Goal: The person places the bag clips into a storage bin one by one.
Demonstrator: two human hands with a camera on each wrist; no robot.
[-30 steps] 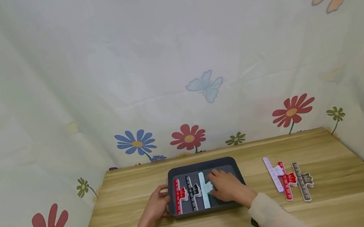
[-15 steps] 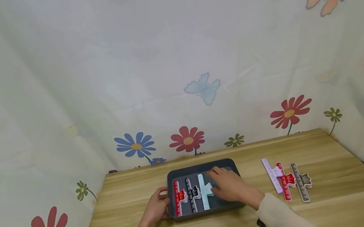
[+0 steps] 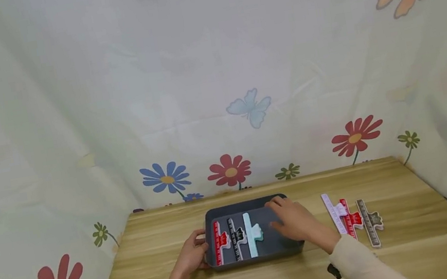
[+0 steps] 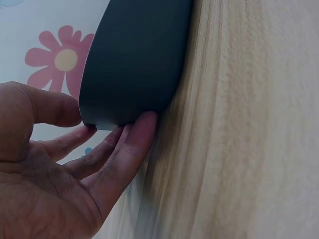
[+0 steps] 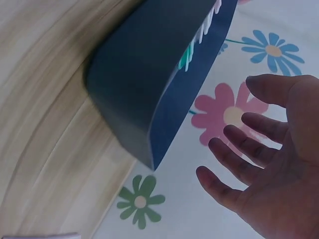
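A dark grey rectangular tray stands on the wooden table. Its left end is held by my left hand; in the left wrist view the fingers press the outer wall and the thumb meets the rim. Inside lie a red clip, a black clip and a light blue clip, side by side with long bars parallel. My right hand hovers over the tray's right part, fingers spread and holding nothing, apart from the light blue clip. The right wrist view shows its palm beside the rim.
Right of the tray, a lavender clip, another red clip and a grey-brown clip lie on the table. The lavender one overlaps the red one. A flowered white curtain stands behind the table.
My right hand has come off the light blue clip and moved right, leaving it lying in the tray. My left hand has stayed at the tray's left end.
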